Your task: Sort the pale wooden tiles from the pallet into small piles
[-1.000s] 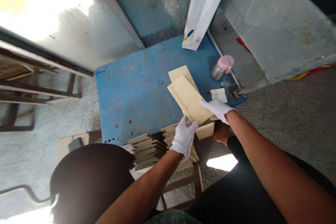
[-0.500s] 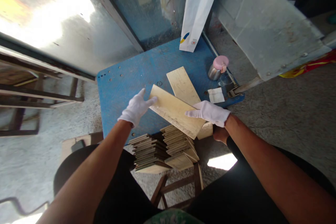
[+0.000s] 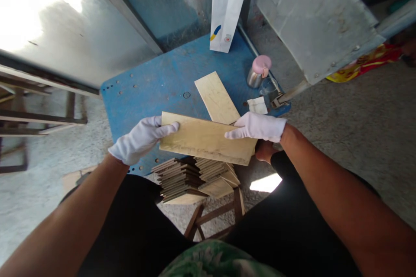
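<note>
Currently your left hand point(image 3: 138, 142) and right hand point(image 3: 256, 126) grip the wooden panel point(image 3: 204, 138) at its 9 and 3 o'clock ends, fingers closed over its edges, above the blue table point(image 3: 152, 91).

Pale beige tile point(image 3: 203, 140), blue table point(image 3: 156, 91), pink-capped flask point(image 3: 258, 71).

Ahead of me stands a blue table point(image 3: 152, 86), scuffed and dotted with rivets; behind it rises a stained blue-green wall point(image 3: 182, 4); on my left a grey sheet-metal panel point(image 3: 97, 52) slants, with glare point(image 3: 26, 13) whitening its upper corner; on my right is 1 more grey panel point(image 3: 308, 17); the floor point(image 3: 351, 112) is rough concrete, with 1 sunlit patch point(image 3: 266, 183); a wooden frame point(image 3: 39, 119) stands far left; a wooden stool point(image 3: 214, 216) sits between my knees.
</note>
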Demonstrator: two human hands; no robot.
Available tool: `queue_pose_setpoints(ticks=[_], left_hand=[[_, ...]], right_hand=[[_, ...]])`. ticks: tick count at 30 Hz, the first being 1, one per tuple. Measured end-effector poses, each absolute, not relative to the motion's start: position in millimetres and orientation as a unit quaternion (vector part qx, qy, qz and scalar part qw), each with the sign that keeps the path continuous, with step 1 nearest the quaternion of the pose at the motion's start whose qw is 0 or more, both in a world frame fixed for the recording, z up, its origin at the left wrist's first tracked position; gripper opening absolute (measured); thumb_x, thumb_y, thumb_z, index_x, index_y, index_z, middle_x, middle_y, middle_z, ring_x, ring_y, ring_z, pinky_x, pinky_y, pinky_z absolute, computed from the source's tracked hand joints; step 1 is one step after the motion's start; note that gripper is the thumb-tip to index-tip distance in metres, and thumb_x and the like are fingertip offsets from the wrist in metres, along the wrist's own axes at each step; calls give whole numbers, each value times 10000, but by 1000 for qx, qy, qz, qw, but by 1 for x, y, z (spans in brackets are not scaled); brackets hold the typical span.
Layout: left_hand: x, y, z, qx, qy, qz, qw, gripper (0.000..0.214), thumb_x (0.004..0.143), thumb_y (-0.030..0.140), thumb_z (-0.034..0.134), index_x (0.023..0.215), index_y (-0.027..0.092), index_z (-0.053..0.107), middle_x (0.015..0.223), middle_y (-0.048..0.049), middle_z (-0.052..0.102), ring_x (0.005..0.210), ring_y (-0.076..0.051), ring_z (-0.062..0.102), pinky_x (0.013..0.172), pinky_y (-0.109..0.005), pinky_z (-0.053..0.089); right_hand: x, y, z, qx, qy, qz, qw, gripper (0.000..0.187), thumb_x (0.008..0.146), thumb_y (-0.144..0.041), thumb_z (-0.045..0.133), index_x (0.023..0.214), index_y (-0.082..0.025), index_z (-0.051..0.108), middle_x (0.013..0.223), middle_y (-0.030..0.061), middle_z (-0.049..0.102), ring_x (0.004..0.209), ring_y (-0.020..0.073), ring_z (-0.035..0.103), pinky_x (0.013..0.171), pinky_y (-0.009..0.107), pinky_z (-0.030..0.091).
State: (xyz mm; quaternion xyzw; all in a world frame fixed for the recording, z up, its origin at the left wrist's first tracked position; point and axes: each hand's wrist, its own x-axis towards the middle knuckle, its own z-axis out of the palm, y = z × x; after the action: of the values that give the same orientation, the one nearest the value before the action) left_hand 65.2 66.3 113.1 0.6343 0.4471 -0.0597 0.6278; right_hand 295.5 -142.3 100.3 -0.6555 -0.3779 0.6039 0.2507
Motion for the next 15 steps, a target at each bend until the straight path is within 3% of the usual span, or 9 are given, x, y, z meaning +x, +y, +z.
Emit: queue_pose_setpoints(ticks=[2, 6, 15], left_hand=[[75, 52, 124, 656, 440, -46, 611, 427, 596, 513, 815, 877, 198, 749, 847, -55, 742, 723, -215, 679, 632, -314, 581], [105, 17, 130, 707, 398, -89, 577, 398, 645, 501, 775, 904, 201, 739, 771, -31, 722, 711, -184, 652, 618, -277, 548], [166, -82, 64, 856, 223, -268, 382, 232, 819, 425, 617, 821, 218, 723, 704, -48, 667, 708, -215, 631, 733, -306, 481]], right_hand=[[302, -142, 105, -673, -401, 574, 238, 531, 730, -674, 656, 780, -149, 716, 753, 45, 672, 689, 180, 582, 627, 289, 441], [311, -142, 113, -712, -343, 515, 331, 700, 672, -801, 583, 846, -130, 684, 721, 46, 642, 697, 168, 564, 652, 283, 435], [319, -151, 121, -767, -280, 474, 331, 622, 746, -760, 543, 867, -160, 657, 609, 30, 579, 635, 148, 545, 595, 258, 413]])
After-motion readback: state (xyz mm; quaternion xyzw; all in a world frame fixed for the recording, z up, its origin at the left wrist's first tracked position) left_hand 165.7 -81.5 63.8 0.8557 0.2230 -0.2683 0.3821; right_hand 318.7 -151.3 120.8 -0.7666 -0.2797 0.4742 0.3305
